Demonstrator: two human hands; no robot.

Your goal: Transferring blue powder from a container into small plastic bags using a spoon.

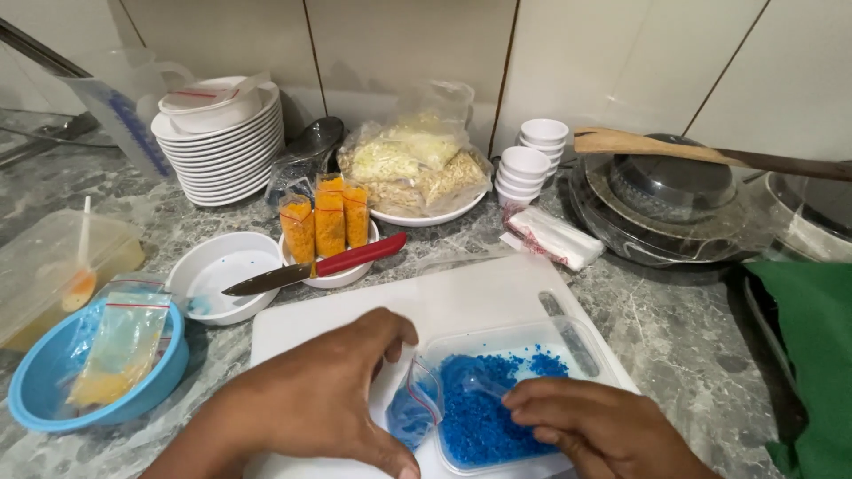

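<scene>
My left hand (311, 399) holds a small clear zip bag (413, 412) by its open mouth; the bag has blue granules inside. My right hand (595, 426) rests in a clear plastic tray (568, 341) of blue granules (479, 408), fingers pinched at the granules beside the bag. Whether it holds any, I cannot tell. The tray sits on a white cutting board (355, 315) on the grey marble counter (683, 328).
A red-handled knife (319, 268) lies across a white bowl (342, 270) holding orange packets (328, 217). Around these are an empty white bowl (222, 275), a blue bowl (53, 372) with a bag, stacked plates (222, 142), small white cups (531, 160), bagged food on a plate (417, 164), pots (666, 195) with a wooden spatula (674, 146).
</scene>
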